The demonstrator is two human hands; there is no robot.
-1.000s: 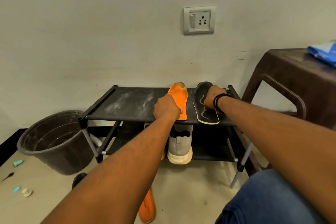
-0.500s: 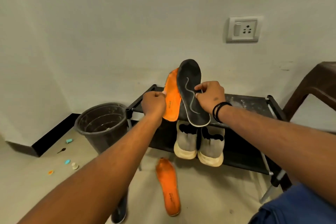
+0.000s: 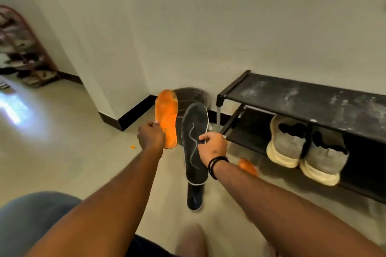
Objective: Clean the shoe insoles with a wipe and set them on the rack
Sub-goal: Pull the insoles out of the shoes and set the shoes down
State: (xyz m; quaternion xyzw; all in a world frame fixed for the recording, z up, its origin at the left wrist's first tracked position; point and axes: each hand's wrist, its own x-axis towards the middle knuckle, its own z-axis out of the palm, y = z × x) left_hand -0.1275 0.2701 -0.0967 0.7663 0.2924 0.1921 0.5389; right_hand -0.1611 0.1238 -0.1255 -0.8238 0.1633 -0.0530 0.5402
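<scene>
My left hand (image 3: 150,137) grips an orange insole (image 3: 167,115) by its lower edge and holds it upright in the air. My right hand (image 3: 213,145) pinches a black insole (image 3: 193,137) with a pale wavy line, also upright, just right of the orange one. Both are left of the black shoe rack (image 3: 292,94), whose dusty top shelf is bare. A second black insole (image 3: 195,197) lies on the floor below my right hand. A second orange insole (image 3: 247,166) lies on the floor, mostly hidden behind my right forearm.
A pair of grey shoes (image 3: 305,148) sits on the rack's lower shelf. A dark bucket (image 3: 194,96) stands in the corner behind the held insoles. Another rack with shoes (image 3: 23,48) is far left. My knee in jeans (image 3: 31,215) is at bottom left.
Both hands lifted the two insoles off the rack's top shelf and carried them left and down, away from the rack. The camera view swung left.
</scene>
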